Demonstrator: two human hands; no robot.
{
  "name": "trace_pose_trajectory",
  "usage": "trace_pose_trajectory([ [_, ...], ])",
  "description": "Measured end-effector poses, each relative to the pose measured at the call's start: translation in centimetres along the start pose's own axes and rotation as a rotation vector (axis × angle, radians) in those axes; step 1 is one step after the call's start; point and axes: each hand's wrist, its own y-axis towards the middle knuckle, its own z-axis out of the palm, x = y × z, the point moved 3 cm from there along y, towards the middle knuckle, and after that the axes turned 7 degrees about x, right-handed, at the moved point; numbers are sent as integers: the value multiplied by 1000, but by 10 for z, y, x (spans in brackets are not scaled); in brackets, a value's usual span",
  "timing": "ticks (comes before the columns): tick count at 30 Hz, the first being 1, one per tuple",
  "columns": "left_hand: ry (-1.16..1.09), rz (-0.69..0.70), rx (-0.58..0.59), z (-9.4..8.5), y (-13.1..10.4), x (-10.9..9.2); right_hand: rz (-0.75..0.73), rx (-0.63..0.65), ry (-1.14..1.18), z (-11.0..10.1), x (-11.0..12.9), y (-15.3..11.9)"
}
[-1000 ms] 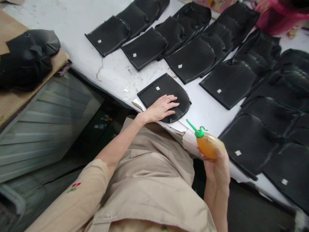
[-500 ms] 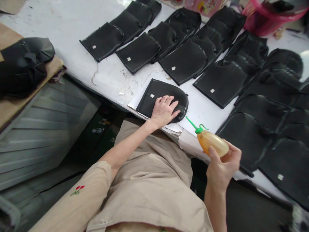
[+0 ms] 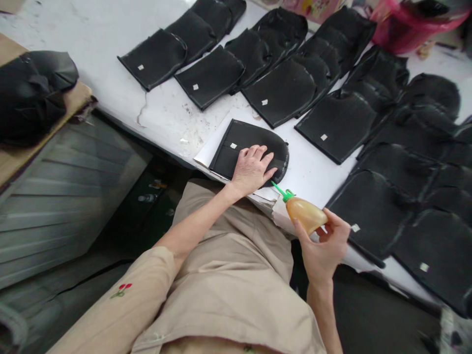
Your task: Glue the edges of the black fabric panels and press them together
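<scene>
A black piece with one rounded end and a small white tag (image 3: 224, 156) lies on white paper at the table's front edge. My left hand (image 3: 251, 169) rests flat on it, fingers spread toward its rounded end. In my right hand (image 3: 326, 243) is a squeeze bottle (image 3: 304, 214) of amber liquid with a green nozzle. The thumb and fingers wrap around the bottle's rear end. Its nozzle tip points at the near side of the rounded edge, close to my left thumb; whether it touches cannot be made out.
Overlapping rows of similar black pieces (image 3: 278, 91) cover the table (image 3: 92, 54) behind and to the right. A pink basket (image 3: 396, 29) stands at the back right. On the left, a black bundle (image 3: 33, 96) lies on a cardboard-topped surface above a grey ridged panel (image 3: 70, 196).
My right hand has moved left with the squeeze bottle, bringing its nozzle to the near rounded edge of the black piece. My left hand stays on the piece.
</scene>
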Motion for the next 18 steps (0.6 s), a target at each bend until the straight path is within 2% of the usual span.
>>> trace_pose_trajectory([
  [8,17,39,86,-10,2,2,-76,-30,-137,1,1,-8],
  [18,35,27,88,-7,3,-8,-113,-72,-242,-7,8,-16],
])
